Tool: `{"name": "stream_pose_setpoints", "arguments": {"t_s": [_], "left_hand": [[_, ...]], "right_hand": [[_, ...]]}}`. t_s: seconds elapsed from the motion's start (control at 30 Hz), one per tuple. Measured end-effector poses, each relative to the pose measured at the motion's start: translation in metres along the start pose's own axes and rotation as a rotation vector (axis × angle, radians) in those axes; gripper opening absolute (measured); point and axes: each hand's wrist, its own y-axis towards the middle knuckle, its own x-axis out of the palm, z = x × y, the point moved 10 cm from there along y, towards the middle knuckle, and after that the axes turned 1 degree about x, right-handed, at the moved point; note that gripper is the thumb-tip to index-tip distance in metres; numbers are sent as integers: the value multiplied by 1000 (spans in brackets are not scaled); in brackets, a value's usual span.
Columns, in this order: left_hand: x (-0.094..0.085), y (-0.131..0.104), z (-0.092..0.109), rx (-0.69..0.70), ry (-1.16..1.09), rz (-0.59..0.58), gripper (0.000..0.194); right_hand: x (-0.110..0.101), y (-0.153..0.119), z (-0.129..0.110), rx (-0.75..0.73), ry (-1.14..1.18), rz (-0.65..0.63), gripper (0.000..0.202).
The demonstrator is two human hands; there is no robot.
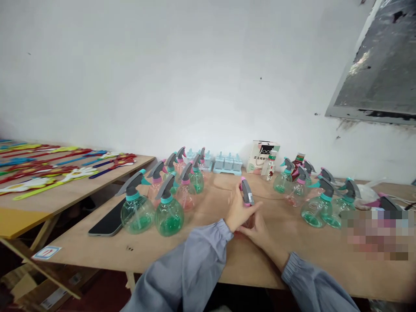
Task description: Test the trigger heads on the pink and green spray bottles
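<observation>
A pink spray bottle with a grey and pink trigger head (247,193) stands between my hands near the table's front edge. My left hand (236,208) is closed around its neck and head. Lower down, the fingers of my right hand (258,227) wrap the bottle's round body, most of which they hide. To the left are several round spray bottles, among them a green one (169,216) and a pink one (186,195). More spray bottles stand at the right, such as a green one (316,212).
A black phone (108,219) lies at the left of the wooden table (208,255). Light-blue ice-pop moulds (227,164), a printed box (258,154) and two small bottles stand by the wall. Another table (42,203) at the far left holds colourful hand-shaped items. A pixelated patch covers the right side.
</observation>
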Motion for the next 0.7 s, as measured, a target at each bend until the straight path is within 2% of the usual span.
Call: {"name": "stream_pose_setpoints", "arguments": {"t_s": [0.07, 0.1, 0.13, 0.2, 0.27, 0.33, 0.37, 0.43, 0.53, 0.63, 0.7], "left_hand": [[-5, 5, -12, -10, -53, 30, 59], [-11, 7, -16, 0, -94, 39, 54], [-18, 9, -18, 15, -138, 39, 52], [-33, 13, -22, 44, -204, 19, 52], [-49, 15, -23, 60, -229, -5, 52], [-65, 15, -21, 67, -222, 6, 46], [-73, 15, -19, 61, -207, 29, 39], [-87, 14, -16, 30, -148, 75, 24], [-95, 11, -10, -9, -63, 85, 27], [-94, 10, -1, 24, -113, 36, 25], [-97, 8, 1, 38, -127, 69, 26]], "right_hand": [[-15, 4, -3, -34, -24, 9, 81], [-32, 6, -1, -39, -46, 60, 78], [-57, 8, 4, -23, -89, 162, 73], [-123, 3, 18, 40, -216, 469, 62], [-189, -16, 32, 79, -319, 802, 66], [-231, -28, 48, 112, -477, 946, 75], [-245, -30, 59, 140, -526, 947, 81], [-262, -32, 88, 221, -533, 910, 99], [-266, -31, 127, 357, -447, 832, 116], [-257, -28, 142, 414, -417, 767, 112], [-248, -27, 143, 422, -393, 735, 108]]}}
